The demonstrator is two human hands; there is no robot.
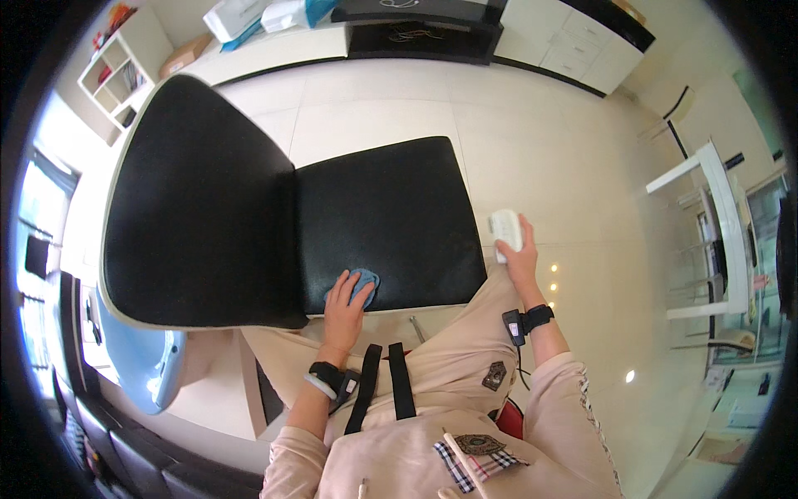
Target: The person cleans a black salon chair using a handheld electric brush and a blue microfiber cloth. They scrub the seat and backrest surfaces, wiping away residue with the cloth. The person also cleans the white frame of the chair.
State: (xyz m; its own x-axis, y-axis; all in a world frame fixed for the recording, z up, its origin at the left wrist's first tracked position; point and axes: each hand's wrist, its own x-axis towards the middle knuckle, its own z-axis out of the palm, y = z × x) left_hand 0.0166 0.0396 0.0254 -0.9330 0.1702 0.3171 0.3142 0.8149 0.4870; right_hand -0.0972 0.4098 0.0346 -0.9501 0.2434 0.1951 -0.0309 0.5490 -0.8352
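Before me stands a chair with a black seat point(386, 218) and a tall black backrest point(199, 212) edged in pale trim. My left hand point(346, 305) presses a folded blue cloth point(365, 288) onto the seat, close to its near edge and the backrest. Part of the cloth is hidden under my fingers. In my right hand point(522, 252) is a white bottle-like container point(506, 231), slightly blurred, held beyond the seat's right edge above my knee. Whatever writing it bears is too small to read.
A blue plastic basin point(140, 355) rests on a pale surface at the left, by a dark sofa point(137, 461). Along the far wall runs a low white cabinet point(287, 53). To the right stand a white table point(726, 231) and chairs. Pale tiles point(573, 187) cover the floor.
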